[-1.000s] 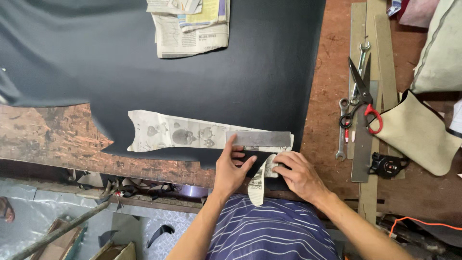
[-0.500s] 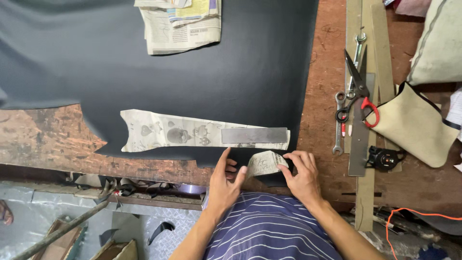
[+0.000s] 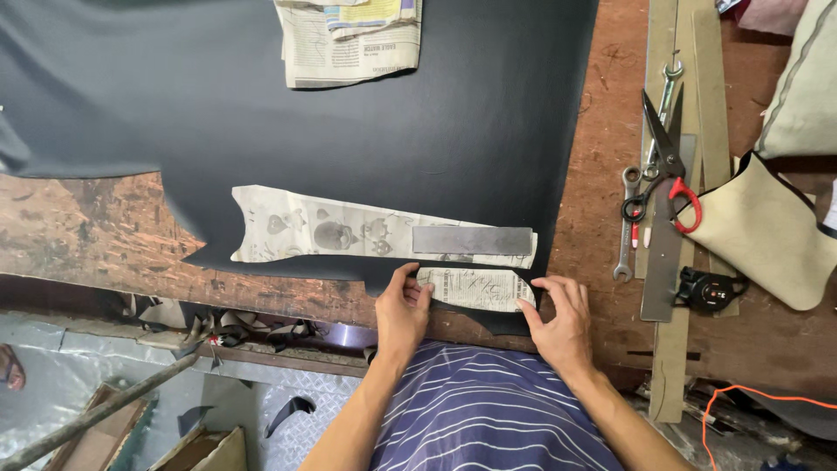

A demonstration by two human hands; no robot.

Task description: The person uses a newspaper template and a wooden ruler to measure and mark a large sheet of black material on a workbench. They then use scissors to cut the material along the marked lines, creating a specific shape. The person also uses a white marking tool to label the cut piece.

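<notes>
I see the small newspaper pattern piece now lying flat and lengthwise on the black leather sheet, close to the near edge of the workbench. Half a second ago it was curled up under the right hand, and a second ago it hung over the near edge, so it has been turned and spread out. It sits just below and parallel to the long newspaper pattern, which carries a flat metal bar as a weight and has not shifted.

My left hand presses the left end of the small piece with open, spread fingers; my right hand pins the right end the same way, fingertips down, gripping nothing. I judge this as positioning: the piece is being squared on the spare strip of leather beneath the long pattern.

Toward the right edge of the bench lie the scissors with a red handle, a spanner and a steel ruler, all well apart from my hands. A folded newspaper rests at the far edge.
</notes>
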